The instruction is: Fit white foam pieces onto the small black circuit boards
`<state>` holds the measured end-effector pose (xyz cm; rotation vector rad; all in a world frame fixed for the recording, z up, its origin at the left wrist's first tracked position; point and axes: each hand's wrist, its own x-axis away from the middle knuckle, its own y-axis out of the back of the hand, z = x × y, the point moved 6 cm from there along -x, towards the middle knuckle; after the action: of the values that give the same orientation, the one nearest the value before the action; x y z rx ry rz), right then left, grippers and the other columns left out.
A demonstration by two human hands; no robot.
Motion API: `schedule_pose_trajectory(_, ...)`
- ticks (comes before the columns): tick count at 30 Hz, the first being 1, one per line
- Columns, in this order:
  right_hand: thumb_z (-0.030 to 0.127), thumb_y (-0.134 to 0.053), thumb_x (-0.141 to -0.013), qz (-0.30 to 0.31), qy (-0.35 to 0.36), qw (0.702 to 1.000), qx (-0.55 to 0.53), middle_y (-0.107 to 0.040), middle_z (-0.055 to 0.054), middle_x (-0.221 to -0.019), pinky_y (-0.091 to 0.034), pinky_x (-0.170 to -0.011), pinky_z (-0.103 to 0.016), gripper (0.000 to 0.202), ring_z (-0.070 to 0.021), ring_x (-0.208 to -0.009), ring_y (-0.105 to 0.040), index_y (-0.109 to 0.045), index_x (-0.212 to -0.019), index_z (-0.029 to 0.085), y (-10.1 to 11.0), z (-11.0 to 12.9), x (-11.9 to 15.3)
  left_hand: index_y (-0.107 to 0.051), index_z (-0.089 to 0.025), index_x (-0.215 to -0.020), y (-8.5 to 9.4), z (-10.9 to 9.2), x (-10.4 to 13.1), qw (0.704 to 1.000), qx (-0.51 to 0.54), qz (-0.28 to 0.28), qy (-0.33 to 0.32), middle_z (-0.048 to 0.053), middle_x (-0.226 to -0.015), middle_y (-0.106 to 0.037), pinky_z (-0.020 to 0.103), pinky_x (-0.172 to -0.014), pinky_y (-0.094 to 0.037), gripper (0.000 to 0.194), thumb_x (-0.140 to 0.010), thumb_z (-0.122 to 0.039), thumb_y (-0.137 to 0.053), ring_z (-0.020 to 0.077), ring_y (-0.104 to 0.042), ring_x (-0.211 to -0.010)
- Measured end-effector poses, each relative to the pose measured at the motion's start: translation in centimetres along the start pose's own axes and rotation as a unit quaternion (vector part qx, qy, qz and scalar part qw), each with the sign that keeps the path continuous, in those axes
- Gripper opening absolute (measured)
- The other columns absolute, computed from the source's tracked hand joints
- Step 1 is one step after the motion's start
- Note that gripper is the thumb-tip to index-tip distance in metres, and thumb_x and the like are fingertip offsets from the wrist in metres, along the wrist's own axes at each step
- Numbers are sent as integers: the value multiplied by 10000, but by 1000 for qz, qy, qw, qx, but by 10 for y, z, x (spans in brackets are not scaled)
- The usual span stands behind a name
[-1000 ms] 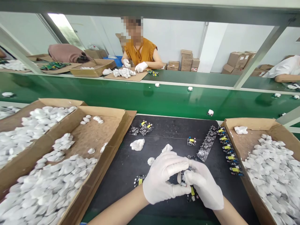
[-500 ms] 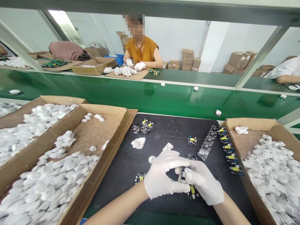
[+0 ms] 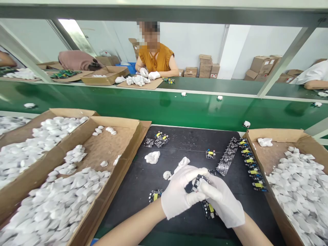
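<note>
Both hands, in white gloves, are up over the near part of the black mat (image 3: pixel 128 201); between them is a small board (image 3: pixel 199 182), lifted up off the black mat and tilted; the left hand (image 3: pixel 182 192) has its grip closed on the small board, with the thumb below and a finger above; the right hand (image 3: pixel 222 198) has its grip closed on it too, with the thumb flat on its side.

Under the hands, on the black mat, lies a board with a yellow patch (image 3: pixel 209 209); another board (image 3: pixel 155 195) lies by the left arm; a soft white lump (image 3: pixel 152 157) sits on the far left part of the black mat; a long strip of boards (image 3: pixel 227 156) lies on its right part; a row of boards (image 3: pixel 252 171) runs down its right edge.

Left of the black mat is a left box (image 3: pixel 125 136) with heaps of white pieces (image 3: pixel 69 194); right of the black mat is a right box (image 3: pixel 287 135), also piled with white pieces; past its far edge is a green belt (image 3: pixel 143 106); beyond that sits a person in an orange top (image 3: pixel 156 61).
</note>
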<state>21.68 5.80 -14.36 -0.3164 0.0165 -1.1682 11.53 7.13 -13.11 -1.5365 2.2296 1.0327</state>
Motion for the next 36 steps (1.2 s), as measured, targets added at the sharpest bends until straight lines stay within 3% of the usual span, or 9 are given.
schedule_pose_trajectory(3,472,-586,-814,0,-13,1000,-12,-451,6,-700,-385,-665,-300,313,-140,-675,-424,-588,-833,159,1,-5,0,-474,-249,-1263,-1,-2,2,1000,-3,-2,-20,69,-1006,-675,374,-866,-465,500,-871,-549,-394,219,-603,-973)
schedule_pose_trajectory(9,408,-654,-773,29,-56,984,-164,-449,1,-716,-393,-631,-264,278,-121,-654,-418,-600,-876,155,-8,-10,-1,-489,-263,-1252,0,3,1,1000,4,11,-2,45,-941,-673,471,-1019,-328,610,-780,-649,-462,220,-627,-887)
schedule_pose_trajectory(15,420,-669,-747,8,-56,963,-263,-385,22,-669,-389,-594,-241,309,-108,-617,-359,-526,-633,172,-6,-16,-1,-570,-231,-1174,0,7,-3,998,31,19,49,67,-983,-684,445,-988,-360,564,-771,-622,-511,231,-621,-911)
schedule_pose_trajectory(18,504,-617,-762,9,-70,972,-225,-429,14,-693,-381,-606,-260,327,-115,-614,-380,-563,-714,185,-5,-19,-2,-631,-220,-1101,1,12,-3,995,43,21,92,74,-936,-698,467,-1022,-309,598,-718,-668,-532,241,-624,-884)
schedule_pose_trajectory(25,565,-580,-766,23,-34,999,8,-447,15,-598,-302,-579,-278,415,-126,-584,-393,-519,-694,161,4,-19,-2,-699,-216,-1003,1,20,-1,981,92,20,170,68,-884,-706,494,-1104,-116,573,-623,-642,-650,273,-606,-908)
schedule_pose_trajectory(27,558,-612,-739,20,-37,999,-8,-443,16,-596,-297,-572,-275,416,-121,-576,-383,-507,-666,163,6,-23,-3,-693,-221,-1023,-1,19,-2,979,91,35,176,63,-893,-703,487,-1100,-125,501,-645,-551,-694,274,-592,-929)
schedule_pose_trajectory(31,498,-682,-693,-2,-74,986,-151,-395,36,-586,-301,-563,-263,420,-100,-552,-355,-434,-590,176,5,-30,-7,-660,-245,-1097,-4,21,-1,966,113,54,227,48,-1008,-690,465,-1098,-113,380,-728,-336,-660,262,-561,-996)
schedule_pose_trajectory(33,489,-681,-696,3,-75,978,-192,-394,35,-612,-307,-565,-261,396,-99,-561,-357,-456,-613,174,1,-27,-7,-661,-230,-1099,-4,23,0,955,149,41,252,46,-1012,-692,457,-1107,-48,373,-744,-340,-629,269,-548,-1029)
schedule_pose_trajectory(36,449,-687,-701,15,-54,988,-142,-401,29,-596,-293,-561,-264,342,-110,-578,-365,-503,-641,166,0,-19,-6,-654,-198,-1119,-3,26,2,940,214,18,264,49,-976,-703,435,-1111,13,436,-748,-423,-608,289,-508,-1101)
